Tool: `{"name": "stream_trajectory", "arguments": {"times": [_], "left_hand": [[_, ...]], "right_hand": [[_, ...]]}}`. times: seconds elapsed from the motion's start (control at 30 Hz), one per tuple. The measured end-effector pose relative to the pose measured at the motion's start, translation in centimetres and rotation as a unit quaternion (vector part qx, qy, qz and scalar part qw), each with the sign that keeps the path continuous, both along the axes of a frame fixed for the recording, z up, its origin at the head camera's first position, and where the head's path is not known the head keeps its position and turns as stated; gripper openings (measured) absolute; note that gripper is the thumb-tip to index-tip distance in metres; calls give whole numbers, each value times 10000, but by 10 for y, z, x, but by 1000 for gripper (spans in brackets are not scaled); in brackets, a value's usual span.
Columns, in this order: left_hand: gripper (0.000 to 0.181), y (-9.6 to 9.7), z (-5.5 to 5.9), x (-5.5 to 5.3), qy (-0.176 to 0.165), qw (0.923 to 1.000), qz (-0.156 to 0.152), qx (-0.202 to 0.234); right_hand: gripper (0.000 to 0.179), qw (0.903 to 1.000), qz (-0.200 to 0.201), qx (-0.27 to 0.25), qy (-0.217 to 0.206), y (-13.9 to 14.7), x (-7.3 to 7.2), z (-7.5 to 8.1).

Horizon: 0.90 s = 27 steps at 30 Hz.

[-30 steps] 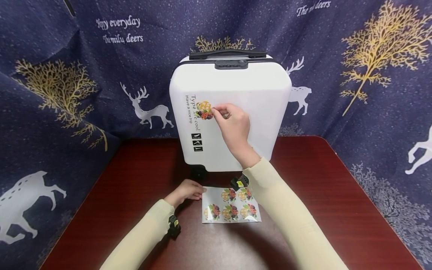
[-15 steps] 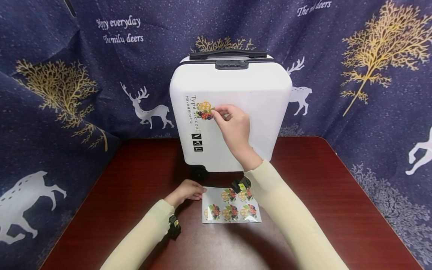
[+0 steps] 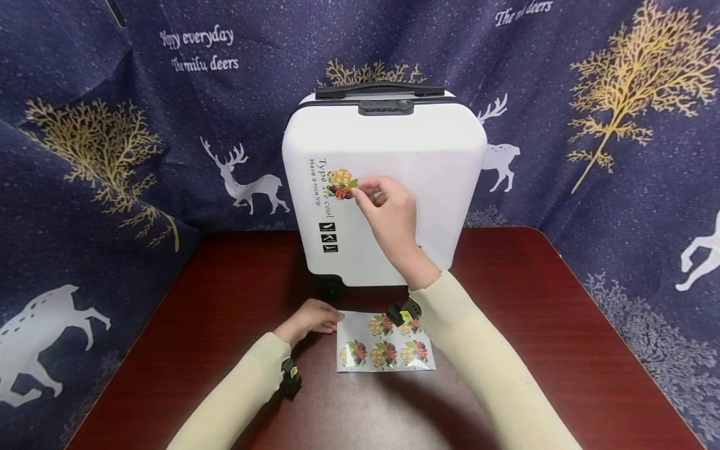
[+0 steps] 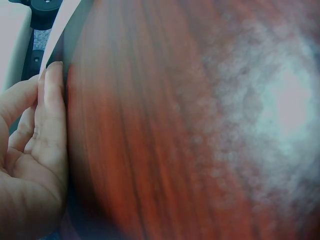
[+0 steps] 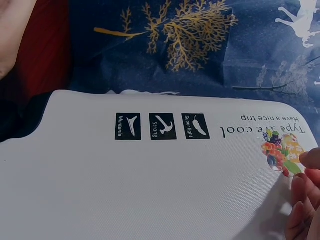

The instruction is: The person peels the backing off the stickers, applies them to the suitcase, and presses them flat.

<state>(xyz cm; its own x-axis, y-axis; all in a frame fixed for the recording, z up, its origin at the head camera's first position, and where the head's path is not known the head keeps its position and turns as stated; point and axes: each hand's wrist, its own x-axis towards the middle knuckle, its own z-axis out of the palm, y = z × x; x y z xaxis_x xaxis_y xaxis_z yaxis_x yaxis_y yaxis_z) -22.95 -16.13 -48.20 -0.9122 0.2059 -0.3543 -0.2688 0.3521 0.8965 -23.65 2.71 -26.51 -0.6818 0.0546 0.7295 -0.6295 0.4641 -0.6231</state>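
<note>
In the head view a white suitcase (image 3: 439,181) stands upright, its front printed with dark lettering. My right hand (image 3: 392,206) pinches the right edge of a fruit sticker (image 3: 340,178) between thumb and finger, in front of that lettering. From the right wrist, the sticker (image 5: 280,152) overlaps part of the printed words; I cannot tell how much of it touches the case. Lower down, my left hand (image 3: 311,317) pinches the upper left corner of a sticker sheet (image 3: 354,325) bearing several fruit pictures. The left wrist view shows this hand (image 4: 37,135) with the sheet edge between thumb and fingers.
A dark red wooden table (image 3: 540,312) carries the suitcase and the sheet. Behind hangs a blue curtain (image 3: 236,112) with deer and golden trees. A black wheel (image 3: 332,286) shows at the suitcase's lower left.
My right fingertips have slid slightly down along the sticker's edge, and more of its green leaf shows. The right wrist has shifted a little to the right. My left hand and the sheet stay put.
</note>
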Motion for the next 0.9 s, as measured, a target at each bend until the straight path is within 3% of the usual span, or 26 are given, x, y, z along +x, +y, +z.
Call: {"name": "stream_trajectory", "arguments": {"times": [0.6,0.9], "left_hand": [[27,-1,0,-2,-40,10000,-12,-35],[28,0,4,2,-2,10000,-36,-20]], "right_hand": [[16,9981,504,143,-316,12,11,-18],[18,9917,871,338,-885,25,19,-31]]}}
